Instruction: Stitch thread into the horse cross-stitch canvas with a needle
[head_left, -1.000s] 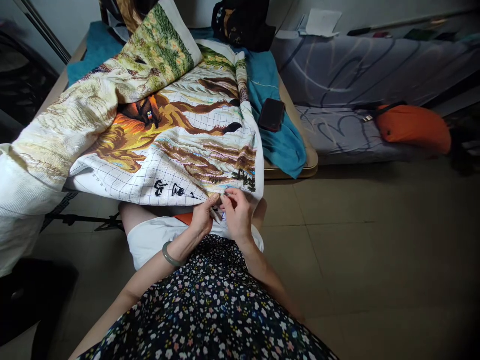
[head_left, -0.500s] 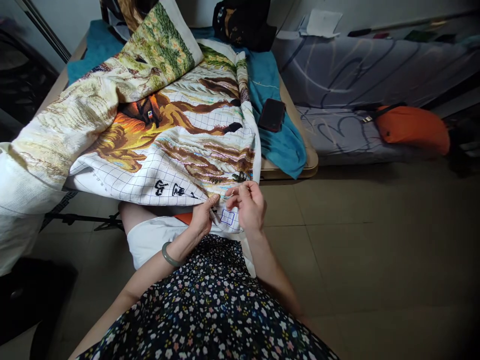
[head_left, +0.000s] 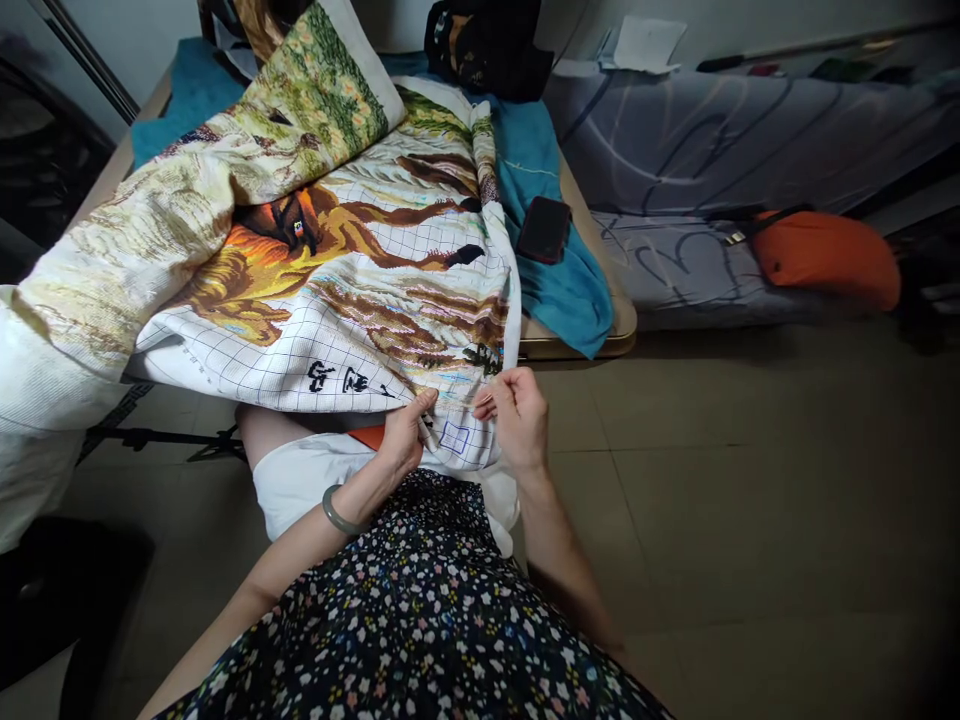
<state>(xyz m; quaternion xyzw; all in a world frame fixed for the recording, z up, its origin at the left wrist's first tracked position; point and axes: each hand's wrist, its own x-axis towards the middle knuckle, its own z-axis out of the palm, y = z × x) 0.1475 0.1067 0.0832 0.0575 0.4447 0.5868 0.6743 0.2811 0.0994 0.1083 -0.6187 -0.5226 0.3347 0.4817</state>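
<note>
A large cross-stitch cloth (head_left: 360, 265) spreads from the bed over my lap. It carries stitched horses, brown ground, dark characters and a printed grid. My left hand (head_left: 405, 432) grips its near edge, thumb on top and the other fingers underneath. Just right of it, my right hand (head_left: 521, 415) is closed in a pinch over the lower right corner, close to a small blue-outlined square on the fabric. Whatever lies between those fingertips is too fine to make out.
A teal cover (head_left: 574, 300) lies on the bed beneath the cloth, with a dark phone (head_left: 544, 230) on it. Behind sits a black bag (head_left: 487, 50). To the right are a grey patterned sofa (head_left: 675, 150) and an orange bag (head_left: 825, 250). A thin black stand (head_left: 165, 437) is at left.
My right hand has shifted a little right, away from my left hand, and its fingers have drawn closer together. My left hand keeps its hold on the cloth in the same place.
</note>
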